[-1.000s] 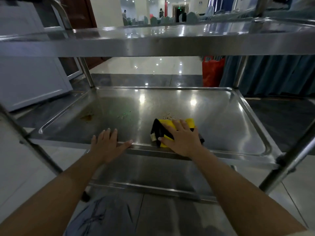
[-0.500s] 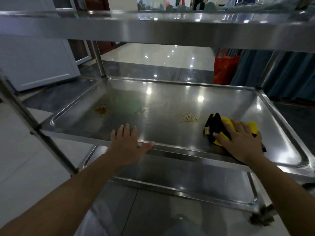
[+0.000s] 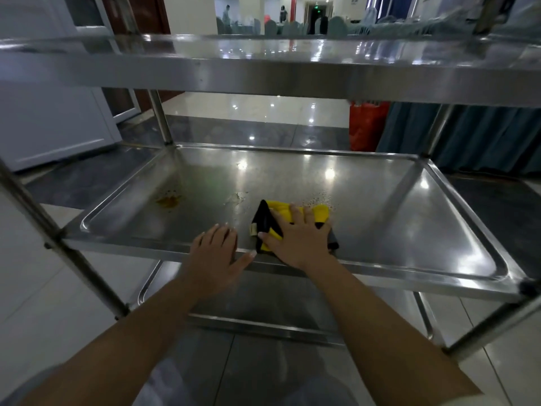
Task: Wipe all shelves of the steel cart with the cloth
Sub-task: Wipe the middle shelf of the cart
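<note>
— Which step now?

— Wiping of the middle shelf (image 3: 409, 200) of the steel cart (image 3: 263, 71), by judgement. Right hand (image 3: 298, 238) flat on the yellow and black cloth (image 3: 278, 210), fingers spread and fairly straight, pressing it down on the steel. No pinch, no curl round the cloth.

— And the other hand?

— Left hand (image 3: 215, 253) resting on the front rim of the same shelf, just beside the cloth, fingers straight and close together, thumb out along the edge. Holding nothing; probably steadying the cart.

— Where exactly the cloth?

— Near the front edge, about the middle of the shelf width, folded, touching the steel.

— Shelf clean already?

— Not yet. An orange-brown stain (image 3: 168, 200) further left, well apart from the cloth. A small wet spot (image 3: 238, 197) near the left corner of the cloth. Small droplets (image 3: 320, 199) just behind the cloth.

— So the next move?

— Likely a sweep to the left, over the wet spot and on to the stain, with firm pressure. Perhaps several passes for the stain, if dried; hard to tell from here.

— And after that?

— Bottom shelf (image 3: 263, 326) below, only partly visible. Top shelf (image 3: 292, 51) shiny, with a few wet marks; cannot tell whether wiped.
</note>
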A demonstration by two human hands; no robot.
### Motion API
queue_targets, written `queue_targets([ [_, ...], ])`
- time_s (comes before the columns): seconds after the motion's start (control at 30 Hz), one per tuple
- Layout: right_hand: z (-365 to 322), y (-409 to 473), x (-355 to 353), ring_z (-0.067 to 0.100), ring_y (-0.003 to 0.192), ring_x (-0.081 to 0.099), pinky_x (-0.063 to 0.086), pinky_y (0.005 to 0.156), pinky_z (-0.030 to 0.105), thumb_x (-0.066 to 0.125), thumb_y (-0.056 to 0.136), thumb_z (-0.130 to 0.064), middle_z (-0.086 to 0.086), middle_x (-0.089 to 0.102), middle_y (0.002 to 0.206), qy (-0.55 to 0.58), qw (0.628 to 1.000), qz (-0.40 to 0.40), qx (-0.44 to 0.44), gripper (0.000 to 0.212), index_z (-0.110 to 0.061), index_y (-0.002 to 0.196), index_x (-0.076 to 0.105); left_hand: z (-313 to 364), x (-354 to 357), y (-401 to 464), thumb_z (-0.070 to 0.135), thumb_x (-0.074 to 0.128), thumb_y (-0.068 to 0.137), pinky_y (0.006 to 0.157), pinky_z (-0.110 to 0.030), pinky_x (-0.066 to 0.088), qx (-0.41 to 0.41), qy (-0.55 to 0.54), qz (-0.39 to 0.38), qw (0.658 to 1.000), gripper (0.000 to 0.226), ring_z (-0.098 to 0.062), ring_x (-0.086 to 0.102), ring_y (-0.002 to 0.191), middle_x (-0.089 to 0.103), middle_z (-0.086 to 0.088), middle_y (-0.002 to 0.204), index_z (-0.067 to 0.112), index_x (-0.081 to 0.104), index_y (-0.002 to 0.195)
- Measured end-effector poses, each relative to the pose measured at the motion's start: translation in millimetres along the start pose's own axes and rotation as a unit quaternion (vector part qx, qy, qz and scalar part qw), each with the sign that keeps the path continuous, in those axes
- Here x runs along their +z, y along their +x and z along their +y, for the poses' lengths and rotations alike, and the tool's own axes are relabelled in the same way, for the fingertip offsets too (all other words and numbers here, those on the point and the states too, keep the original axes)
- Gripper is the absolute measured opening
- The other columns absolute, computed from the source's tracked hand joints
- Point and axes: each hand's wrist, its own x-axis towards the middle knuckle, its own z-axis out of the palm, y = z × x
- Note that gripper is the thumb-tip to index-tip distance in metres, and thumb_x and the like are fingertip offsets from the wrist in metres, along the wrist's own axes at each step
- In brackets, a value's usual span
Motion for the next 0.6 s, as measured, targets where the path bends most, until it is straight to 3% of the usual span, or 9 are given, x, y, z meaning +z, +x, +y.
queue_targets([
  [0.1,19,-9,-2,0.029,0.147,0.006,0.007,0.106,0.069,0.000,0.072,-0.086,-0.003,0.010,0.161,-0.004,1.000,0.007,-0.022,0.080,-0.053,0.144,0.003,-22,-10,-3,0.073,0.001,0.078,0.115,-0.038,0.020,0.036,-0.037,0.009,0.999,0.096,-0.021,0.027,0.142,0.034,-0.005,0.153,0.013,0.042,0.141],
  [0.17,48,-18,-4,0.026,0.147,0.006,0.012,0.108,0.067,-0.002,0.070,-0.088,-0.005,0.010,0.161,-0.010,1.000,0.015,0.013,0.082,-0.053,0.144,0.002,-48,-14,-8,0.071,0.006,0.083,0.117,-0.038,0.023,0.038,-0.022,0.014,0.999,0.090,-0.018,0.029,0.141,0.035,-0.004,0.153,0.014,0.039,0.144],
  [0.33,90,-32,-11,0.026,0.145,0.013,0.015,0.107,0.067,-0.002,0.069,-0.088,-0.006,0.017,0.159,-0.022,0.988,0.040,0.144,0.085,-0.052,0.144,0.011,-110,-20,-9,0.084,0.002,0.071,0.116,-0.045,0.021,-0.030,0.019,0.002,0.999,0.109,-0.024,0.025,0.142,0.025,-0.010,0.156,0.013,0.027,0.149],
  [0.5,44,-17,-7,0.033,0.145,0.006,0.009,0.105,0.073,0.018,0.084,-0.078,0.001,0.014,0.159,-0.009,0.970,0.034,0.239,0.070,-0.047,0.147,0.013,-133,-13,-7,0.086,-0.002,0.068,0.117,-0.044,0.015,-0.072,0.016,0.012,0.997,0.111,-0.024,0.017,0.145,0.018,-0.008,0.159,0.015,0.019,0.152],
  [0.6,-12,2,-1,0.036,0.146,0.002,0.006,0.105,0.074,0.017,0.085,-0.078,0.002,0.006,0.161,-0.009,0.978,0.016,0.205,0.070,-0.047,0.148,0.008,-133,-12,-7,0.086,-0.011,0.067,0.118,-0.045,0.014,-0.064,0.022,0.023,0.997,0.116,-0.023,0.016,0.146,0.017,-0.008,0.159,0.013,0.016,0.152],
])
